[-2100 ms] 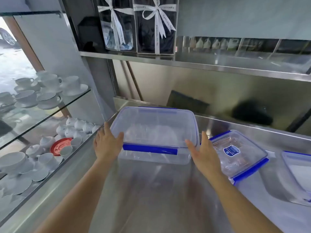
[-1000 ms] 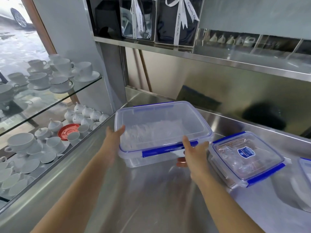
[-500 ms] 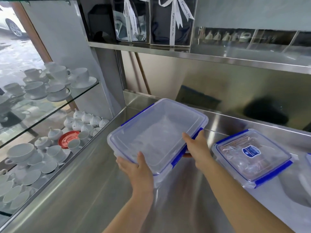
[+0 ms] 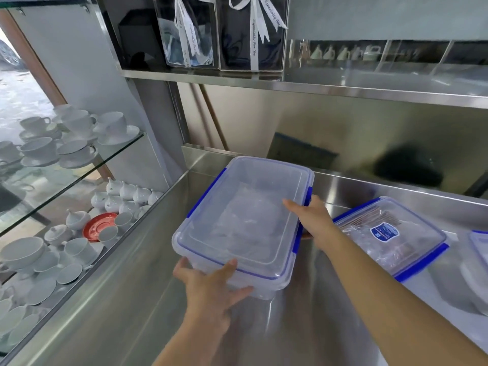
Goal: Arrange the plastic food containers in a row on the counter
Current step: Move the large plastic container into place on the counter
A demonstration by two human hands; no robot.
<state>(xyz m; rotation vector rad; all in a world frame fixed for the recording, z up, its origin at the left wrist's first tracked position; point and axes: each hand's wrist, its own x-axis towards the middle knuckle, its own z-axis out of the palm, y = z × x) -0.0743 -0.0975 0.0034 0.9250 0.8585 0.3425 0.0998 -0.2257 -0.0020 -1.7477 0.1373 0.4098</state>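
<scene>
A large clear plastic container [image 4: 245, 220] with blue lid clips is held over the steel counter [image 4: 132, 313], its long side running away from me. My left hand [image 4: 211, 289] grips its near short end from below. My right hand [image 4: 311, 217] holds its right long side, fingers on the lid. A smaller clear container [image 4: 390, 236] with blue clips and a blue label lies on the counter to the right. A third container [image 4: 479, 249] shows only partly at the right edge.
Glass shelves [image 4: 79, 165] on the left carry several white cups, saucers and a red saucer [image 4: 99, 228]. A steel shelf [image 4: 317, 85] overhead holds two ribboned gift boxes [image 4: 250, 33]. The steel back wall [image 4: 343, 138] rises just behind the counter.
The large container was turned from lying crosswise to lying lengthwise and lifted. My left hand moved from its left side to its near end; my right hand stayed on the right side.
</scene>
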